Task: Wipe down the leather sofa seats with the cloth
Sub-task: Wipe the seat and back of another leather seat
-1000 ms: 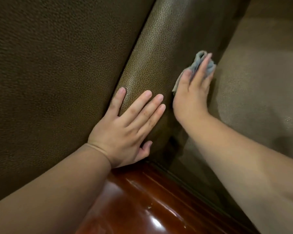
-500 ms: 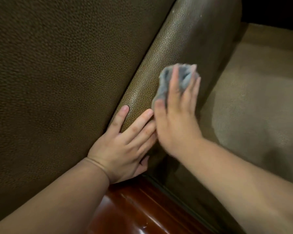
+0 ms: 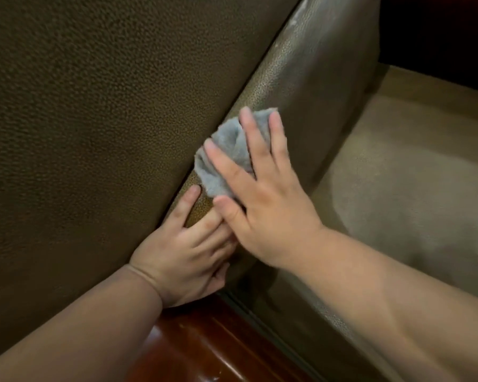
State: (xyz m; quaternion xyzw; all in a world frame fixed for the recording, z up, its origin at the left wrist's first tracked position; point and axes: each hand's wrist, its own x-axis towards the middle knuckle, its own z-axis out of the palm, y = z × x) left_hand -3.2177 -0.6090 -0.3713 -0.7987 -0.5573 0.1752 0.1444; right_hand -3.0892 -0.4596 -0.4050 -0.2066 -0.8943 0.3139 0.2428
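**Cloth being pressed onto the rounded leather cushion**

Head view: A crumpled grey cloth (image 3: pixel 226 158) is being pressed flat against the rounded leather bolster (image 3: pixel 301 86) of the sofa by the right hand (image 3: pixel 262 199). The grip of that hand is spread, with its fingers (image 3: pixel 255 136) lying straight over the cloth rather than curled round it, and the thumb is being held at the cloth's lower edge. The cloth is lying just beside the seam where the bolster is meeting the large pebbled leather panel (image 3: pixel 100 128) on the left. The left hand (image 3: pixel 185 255) is being rested flat on the lower end of the bolster, its grip also spread, and its fingertips are being partly covered by the right hand's thumb and palm. A lighter seat surface (image 3: pixel 414 172) is being shown on the right, and a glossy reddish wooden frame (image 3: pixel 218 351) is being shown below the wrists.
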